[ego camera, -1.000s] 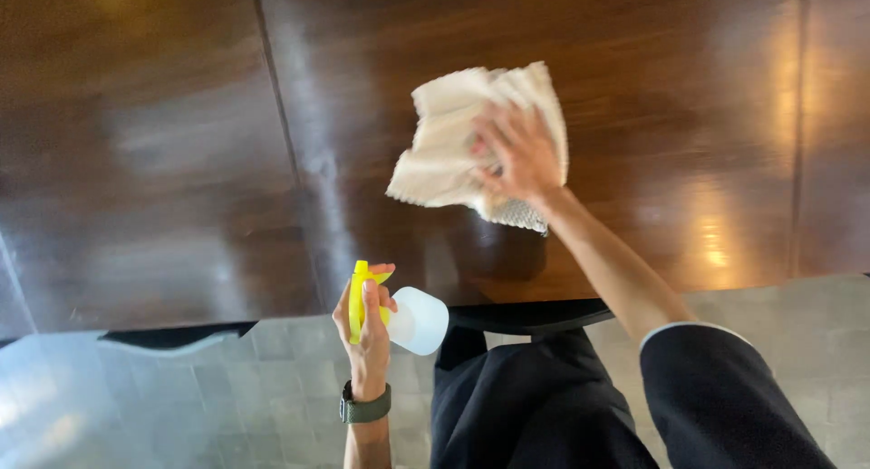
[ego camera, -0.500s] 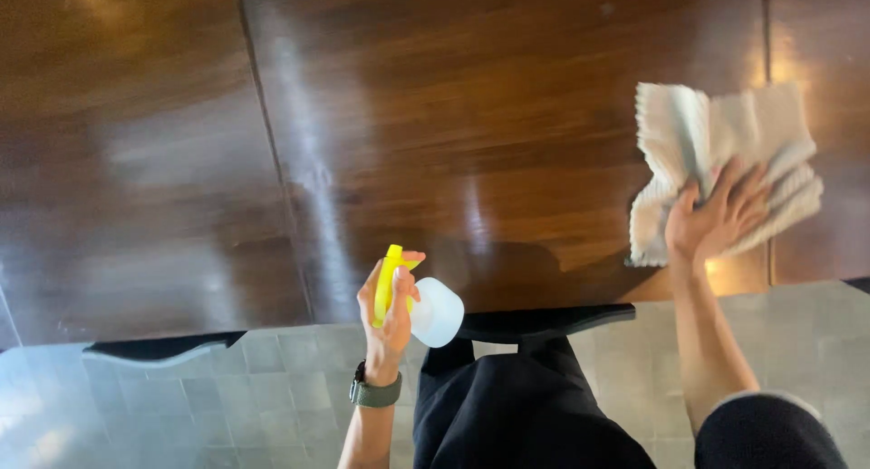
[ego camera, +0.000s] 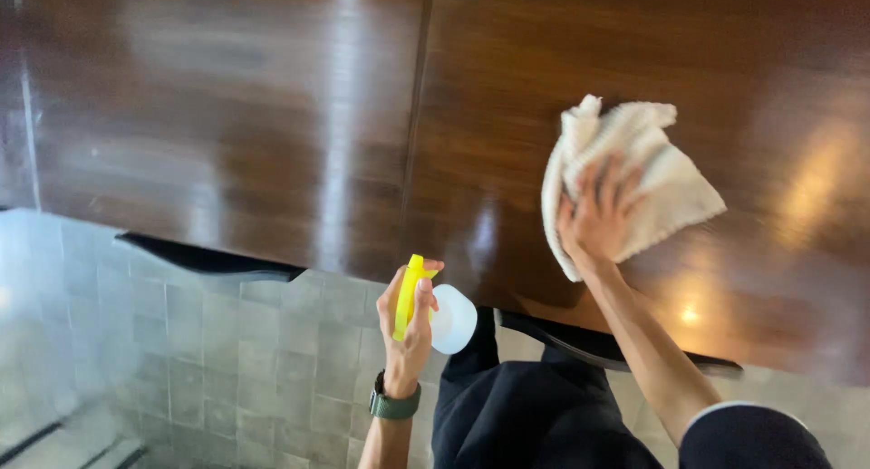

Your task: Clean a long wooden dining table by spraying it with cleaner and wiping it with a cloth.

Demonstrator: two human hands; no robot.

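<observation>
1. Far left, at nine o'clock: grey tiled floor (ego camera: pixel 227 360) blurred, with a dark strip at the bottom corner too smeared to name.
2. Above it, the glossy dark wooden tabletop (ego camera: pixel 272 116), streaked with glare; impossible to tell wet film from reflected light, so missed patches likely.
3. Centre, at six o'clock: left hand (ego camera: pixel 410 328) wrapped shut around the neck of a spray bottle (ego camera: pixel 433 313), held off the table edge above the floor, a grey-green watch (ego camera: pixel 393 406) on the wrist. Yellow trigger head up, white body seen end-on toward the camera, so fill level and nozzle direction hidden. Index finger laid along the yellow head; a squeeze by accident could mist the floor or the dark clothing (ego camera: pixel 535 415) below. Loose grip could mean a drop onto tile.
4. Right of centre, at two o'clock: right hand (ego camera: pixel 598 220) pressed flat, fingers spread, on a bunched cream cloth (ego camera: pixel 634 174) lying on the tabletop. Cloth creased and doubled over; could slide out from under the palm.
5. Far right: sleeve cut off by the frame; table's far edge out of view.
</observation>
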